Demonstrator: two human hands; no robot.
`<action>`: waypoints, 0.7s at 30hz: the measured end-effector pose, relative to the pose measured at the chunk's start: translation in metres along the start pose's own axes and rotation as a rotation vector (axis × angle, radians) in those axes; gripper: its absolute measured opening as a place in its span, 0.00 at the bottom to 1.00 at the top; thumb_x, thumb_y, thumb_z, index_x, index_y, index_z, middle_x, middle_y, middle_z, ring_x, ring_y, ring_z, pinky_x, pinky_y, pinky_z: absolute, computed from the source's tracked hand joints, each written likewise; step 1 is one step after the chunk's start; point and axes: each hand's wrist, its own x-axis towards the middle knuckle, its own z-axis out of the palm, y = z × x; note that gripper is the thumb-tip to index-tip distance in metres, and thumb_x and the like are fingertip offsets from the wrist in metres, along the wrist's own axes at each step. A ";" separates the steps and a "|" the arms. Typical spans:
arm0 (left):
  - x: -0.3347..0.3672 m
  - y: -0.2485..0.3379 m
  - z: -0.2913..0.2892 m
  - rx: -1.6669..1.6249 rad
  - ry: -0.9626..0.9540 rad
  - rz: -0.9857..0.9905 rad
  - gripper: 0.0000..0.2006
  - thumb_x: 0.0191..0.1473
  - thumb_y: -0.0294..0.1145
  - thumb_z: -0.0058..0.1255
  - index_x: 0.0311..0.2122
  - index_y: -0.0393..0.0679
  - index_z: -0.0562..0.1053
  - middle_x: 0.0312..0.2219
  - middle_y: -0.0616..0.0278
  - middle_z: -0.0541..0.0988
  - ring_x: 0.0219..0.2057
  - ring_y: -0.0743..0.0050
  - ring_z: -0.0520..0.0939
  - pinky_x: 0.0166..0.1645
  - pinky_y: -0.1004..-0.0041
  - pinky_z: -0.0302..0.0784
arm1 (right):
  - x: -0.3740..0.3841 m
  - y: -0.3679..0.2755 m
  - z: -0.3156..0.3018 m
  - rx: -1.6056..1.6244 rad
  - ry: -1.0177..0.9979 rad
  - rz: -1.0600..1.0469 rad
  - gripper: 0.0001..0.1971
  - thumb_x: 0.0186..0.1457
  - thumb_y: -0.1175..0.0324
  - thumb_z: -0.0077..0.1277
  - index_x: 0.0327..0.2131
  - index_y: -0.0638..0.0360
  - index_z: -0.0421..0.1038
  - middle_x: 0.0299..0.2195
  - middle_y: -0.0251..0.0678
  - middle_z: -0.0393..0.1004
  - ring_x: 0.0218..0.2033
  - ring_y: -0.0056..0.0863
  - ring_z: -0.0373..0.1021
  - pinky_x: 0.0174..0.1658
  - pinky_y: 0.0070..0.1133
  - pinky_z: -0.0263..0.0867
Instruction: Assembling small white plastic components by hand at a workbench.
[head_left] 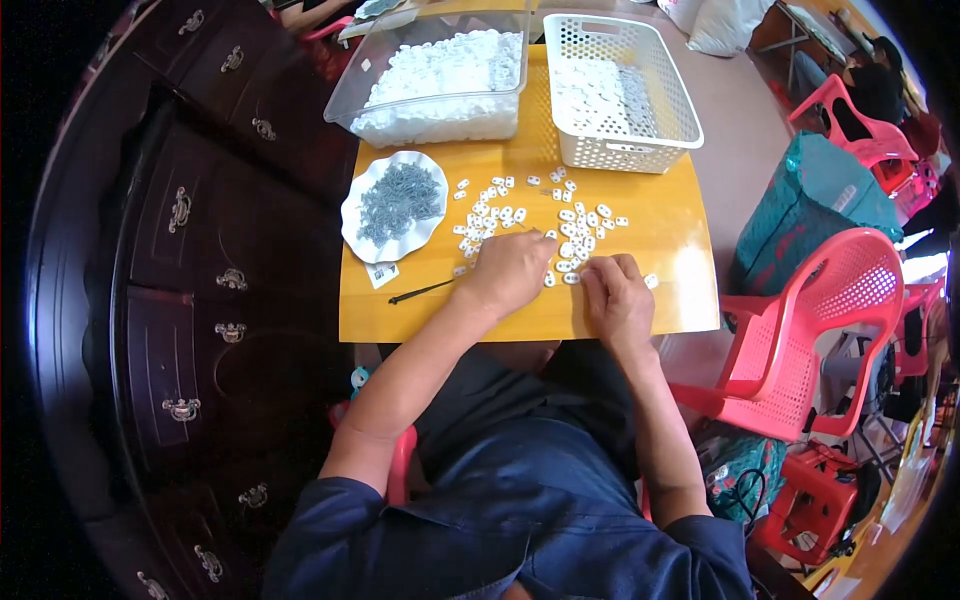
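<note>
Both of my hands rest low over the yellow table, fingers curled. My left hand (513, 268) is closed beside the small white oval plastic pieces (578, 228), its fingertips among them. What it pinches, if anything, is too small to make out. My right hand (620, 300) is closed near the table's front edge, thumb and fingers bent together; their contents are hidden. The white pieces, each with dark holes or spots, lie in two loose clusters ahead of my hands. A thin black stick-like tool (420, 292) lies on the table, one end passing behind my left wrist.
A scalloped white plate (352, 215) holds a heap of small grey metal parts. Behind stand a clear bin (430, 115) of white pieces and a white perforated basket (640, 155) with more pieces. Dark drawers (180, 270) flank the left; red chairs (800, 330) and a green bag (800, 200) are right.
</note>
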 end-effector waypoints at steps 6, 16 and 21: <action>0.005 -0.002 -0.003 0.052 -0.108 0.044 0.03 0.52 0.26 0.51 0.30 0.43 0.77 0.27 0.55 0.80 0.30 0.49 0.83 0.36 0.55 0.80 | -0.003 -0.005 -0.008 0.183 0.046 0.070 0.06 0.56 0.72 0.60 0.37 0.58 0.76 0.30 0.40 0.74 0.25 0.37 0.73 0.29 0.29 0.69; 0.020 -0.004 -0.003 -0.128 -0.068 0.003 0.04 0.53 0.29 0.55 0.29 0.42 0.76 0.27 0.52 0.80 0.31 0.48 0.83 0.37 0.54 0.78 | 0.001 -0.003 -0.016 0.331 0.111 0.119 0.04 0.55 0.75 0.59 0.35 0.60 0.77 0.28 0.38 0.75 0.22 0.28 0.71 0.28 0.23 0.67; 0.009 0.000 -0.017 -0.304 -0.047 0.008 0.04 0.53 0.29 0.58 0.30 0.40 0.77 0.26 0.50 0.80 0.29 0.47 0.82 0.34 0.59 0.75 | -0.008 0.001 0.009 0.419 0.101 0.097 0.04 0.57 0.76 0.58 0.37 0.62 0.77 0.32 0.40 0.78 0.29 0.26 0.75 0.33 0.21 0.70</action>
